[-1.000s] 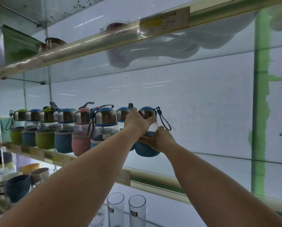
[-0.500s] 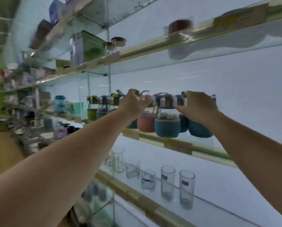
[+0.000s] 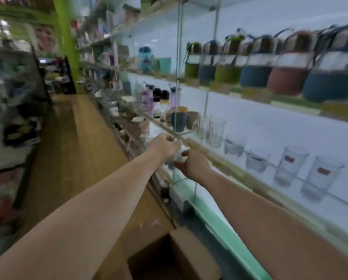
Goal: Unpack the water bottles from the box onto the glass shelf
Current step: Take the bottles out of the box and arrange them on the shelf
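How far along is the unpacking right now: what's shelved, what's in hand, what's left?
Done: a row of sleeved water bottles stands on the glass shelf. In hand: the left hand and right hand meet below it, with a grip on a small pale object too blurred to identify; neither holds a bottle. Left: the brown cardboard box sits open on the floor; its contents cannot be seen.

Sleeved water bottles stand upright in a row on the glass shelf; open cardboard box below, near
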